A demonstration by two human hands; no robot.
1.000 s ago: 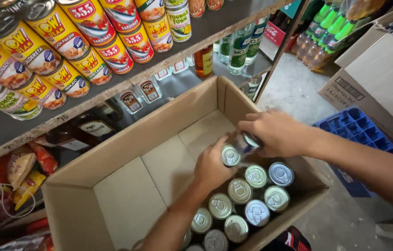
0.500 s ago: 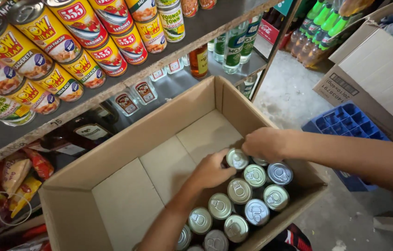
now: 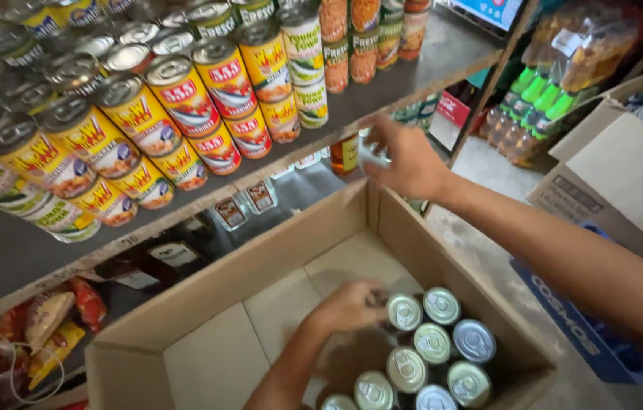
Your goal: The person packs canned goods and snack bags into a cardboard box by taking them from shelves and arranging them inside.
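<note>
Both hands were in view from the head camera. Left hand (image 3: 352, 305) was down inside the open cardboard box (image 3: 321, 228), its fingers curled around a can at the edge of the cluster of silver-topped cans (image 3: 431, 343); the held can was mostly hidden by the hand. These cans stood upright and close-packed in the box's near right corner, with bare cardboard floor beside them. Right hand (image 3: 406, 161) was raised above the box's far wall, at the front edge of the grey shelf (image 3: 428, 68), and appeared to grip a can, though motion blur left the object and the grip unclear. Stacked yellow and red labelled cans (image 3: 184, 102) filled that shelf. Bottles with green caps (image 3: 534, 95) stood further off to the right.
</note>
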